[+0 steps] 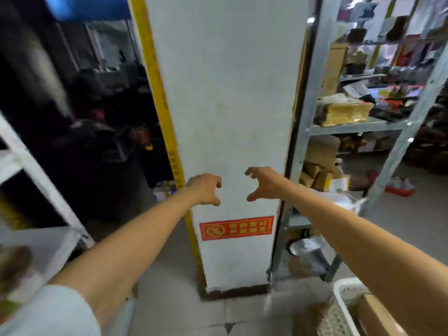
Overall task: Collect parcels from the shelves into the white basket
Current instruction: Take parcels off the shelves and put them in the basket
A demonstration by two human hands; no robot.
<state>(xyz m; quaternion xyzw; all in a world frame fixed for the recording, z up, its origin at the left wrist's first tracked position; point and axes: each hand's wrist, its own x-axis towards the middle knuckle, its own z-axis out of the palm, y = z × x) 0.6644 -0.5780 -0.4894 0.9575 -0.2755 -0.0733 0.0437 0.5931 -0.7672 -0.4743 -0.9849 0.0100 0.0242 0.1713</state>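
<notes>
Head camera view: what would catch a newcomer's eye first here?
Two bare arms reach forward, the left hand and right hand empty, fingers curled, before a white pillar bearing a red sign. Parcel-laden metal shelves stand right; the white basket sits bottom right.

Both bare arms stretched straight out ahead, left hand (204, 188) and right hand (260, 183) level and near each other but apart, palms turned inward, fingers curled into loose open claws, thumbs low, each grip holding nothing, a pale sleeve at the left upper arm.
</notes>
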